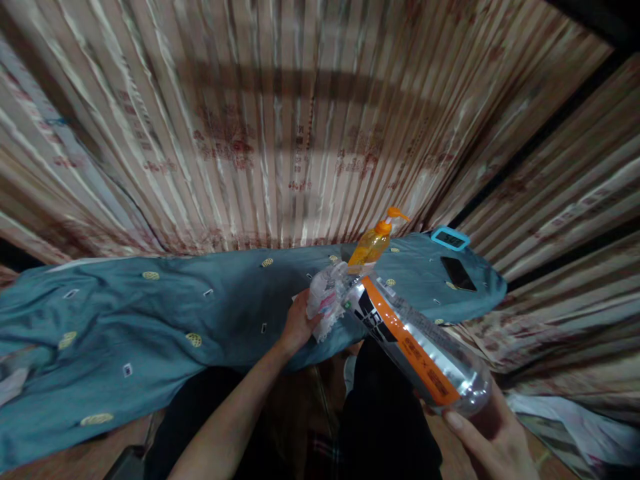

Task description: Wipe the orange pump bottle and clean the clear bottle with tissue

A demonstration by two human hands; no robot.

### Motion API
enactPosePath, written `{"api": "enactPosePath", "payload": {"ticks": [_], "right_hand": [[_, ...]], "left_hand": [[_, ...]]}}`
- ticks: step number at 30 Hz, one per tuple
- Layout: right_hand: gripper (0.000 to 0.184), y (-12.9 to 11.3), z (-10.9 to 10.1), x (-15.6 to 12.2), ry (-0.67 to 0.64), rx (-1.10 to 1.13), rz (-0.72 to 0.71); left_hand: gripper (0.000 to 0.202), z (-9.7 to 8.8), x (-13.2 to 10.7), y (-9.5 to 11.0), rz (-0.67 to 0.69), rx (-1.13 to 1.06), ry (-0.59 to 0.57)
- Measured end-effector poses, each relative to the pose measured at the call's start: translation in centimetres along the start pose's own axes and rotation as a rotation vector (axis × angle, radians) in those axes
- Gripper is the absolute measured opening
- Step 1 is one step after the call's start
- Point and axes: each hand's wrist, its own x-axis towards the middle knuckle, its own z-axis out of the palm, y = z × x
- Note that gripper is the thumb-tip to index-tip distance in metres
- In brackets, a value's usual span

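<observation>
My left hand (pixel 299 325) is closed around a crumpled clear-and-white plastic bag (pixel 326 300) with a jagged edge. In my right hand (pixel 493 433) a large clear plastic bottle (pixel 410 347) with an orange and silver label lies tilted, its base in my fingers and its upper end against or right beside the bag. I cannot make out whether the bottle's neck is inside the bag. Just behind them, a pump bottle (pixel 370 245) of yellow-orange liquid with an orange pump stands on the blue-green cloth (pixel 240 300).
On the cloth's right end lie a dark phone (pixel 457 273) and a light-blue framed device (pixel 450 238) with a dark screen. Striped curtains (pixel 300 133) hang behind and to the right. My dark-clothed legs (pixel 385 413) are below. A white cloth or bag (pixel 585 427) lies at lower right.
</observation>
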Motion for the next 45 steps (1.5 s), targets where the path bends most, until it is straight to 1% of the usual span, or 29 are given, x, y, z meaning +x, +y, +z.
{"api": "enactPosePath", "payload": {"ticks": [1, 3, 7, 9, 10, 13, 14, 17, 20, 22, 26, 27, 30, 31, 32, 34, 36, 38, 40, 42, 45], "right_hand": [[0.068, 0.4, -0.4, 0.1, -0.033, -0.018, -0.02], [0.067, 0.7, -0.6, 0.2, -0.035, -0.009, -0.028], [0.075, -0.3, 0.5, -0.3, 0.084, 0.043, 0.048], [0.076, -0.7, 0.8, -0.5, 0.127, 0.06, 0.07], [0.075, -0.7, 0.7, -0.5, 0.122, 0.059, 0.068], [0.072, -0.3, 0.3, -0.3, 0.01, 0.028, 0.018], [0.072, -0.2, 0.3, -0.3, 0.009, 0.034, 0.022], [0.074, -0.4, 0.8, -0.4, 0.098, 0.09, 0.067], [0.074, -0.6, 1.1, -0.5, 0.126, 0.092, 0.086], [0.074, -0.2, 0.7, -0.4, 0.086, 0.062, 0.06], [0.067, 1.4, -0.7, -0.1, -0.059, 0.028, -0.007], [0.067, 1.6, -0.8, 0.0, -0.057, 0.032, -0.018], [0.066, 1.8, -0.4, -0.1, 0.049, 0.051, -0.062], [0.065, 1.7, -0.2, -0.1, 0.066, 0.048, -0.077], [0.065, 1.5, 0.0, -0.1, 0.07, 0.038, -0.092], [0.063, 1.1, 0.1, 0.0, 0.014, 0.008, -0.09], [0.064, 0.9, 0.0, 0.0, 0.01, 0.012, -0.094], [0.066, 0.9, -0.1, 0.0, 0.025, 0.029, -0.077], [0.067, 1.0, -0.1, 0.0, 0.008, 0.033, -0.033], [0.068, 1.0, 0.1, -0.1, 0.076, 0.064, -0.049], [0.069, 0.5, 0.7, -0.3, 0.095, 0.092, -0.032]], "left_hand": [[0.06, 0.0, 0.0, 0.0, 0.0, 0.001, 0.003], [0.059, 0.0, -0.1, -0.1, 0.002, 0.001, 0.008], [0.058, 0.1, -0.1, -0.3, 0.008, -0.007, 0.015], [0.059, 0.2, -0.1, -0.5, 0.007, -0.005, 0.019], [0.059, 0.2, -0.1, -0.5, 0.007, -0.002, 0.019], [0.06, 0.2, 0.0, -0.6, 0.02, 0.004, 0.014], [0.059, 0.2, 0.0, -0.6, 0.025, 0.007, 0.011], [0.06, 0.2, 0.0, -0.6, 0.025, 0.012, 0.005], [0.059, 0.2, 0.0, -0.4, 0.024, 0.011, -0.002], [0.059, 0.2, 0.0, -0.3, 0.017, 0.014, -0.002], [0.059, 0.1, 0.0, -0.1, -0.004, 0.018, 0.005], [0.058, 0.1, 0.0, -0.1, -0.006, 0.015, 0.006], [0.06, 0.0, 0.0, 0.1, -0.012, -0.001, 0.002], [0.06, 0.0, 0.0, 0.1, -0.013, -0.004, 0.001], [0.06, 0.0, 0.0, 0.2, -0.013, -0.005, 0.001], [0.06, 0.0, 0.0, 0.2, -0.013, -0.006, 0.011], [0.06, 0.0, 0.0, 0.1, -0.014, -0.007, 0.017], [0.059, 0.0, 0.0, 0.1, -0.011, -0.008, 0.015], [0.058, 0.0, 0.0, 0.2, -0.005, -0.007, 0.006], [0.058, -0.1, -0.1, 0.2, -0.005, -0.005, -0.001], [0.058, 0.0, 0.0, 0.1, -0.003, -0.003, -0.004]]}}
